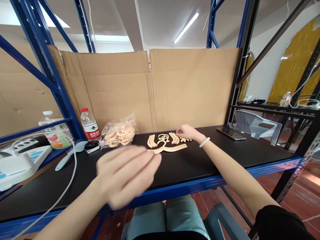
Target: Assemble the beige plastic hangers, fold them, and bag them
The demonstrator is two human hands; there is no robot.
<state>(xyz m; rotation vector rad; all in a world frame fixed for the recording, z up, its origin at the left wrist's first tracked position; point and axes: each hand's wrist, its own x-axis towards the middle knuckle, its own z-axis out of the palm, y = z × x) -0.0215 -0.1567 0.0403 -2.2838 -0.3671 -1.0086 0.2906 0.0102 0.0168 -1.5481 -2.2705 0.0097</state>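
Right hand [186, 131] was the nearer one: it reached out to the far side of the black tabletop [190, 166], right at the small wooden bits [186, 140] at the right end of the spread. Those bits lay just below its fingers as I saw it, toward the person's side. Fingers bent and bunched; tips hidden, so can't tell if anything was pinched.

Directly left of that hand, apart from it, sat the right-hand curved slats [174, 138], long axis running mostly away from the person. Then came the round-shaped pieces [163, 137] and the left-hand curved slats [152, 141]. In front of all these, the long curved piece [178, 148] lay crosswise, long axis left to right, its left end covered from view by the left hand [128, 175].

Left hand hovered closer to the person, blurred, fingers side by side, palm hidden; nothing visible in it, grip unclear. More wooden pieces filled a clear bag [120, 133].

Writing: red-capped bottle [91, 126] had a red-and-white label, characters seemingly 农夫山, rest turned away. White-capped bottle [56, 131] showed a fruit picture, lettering part-blocked, unreadable. Phone [231, 133]: no brand legible.
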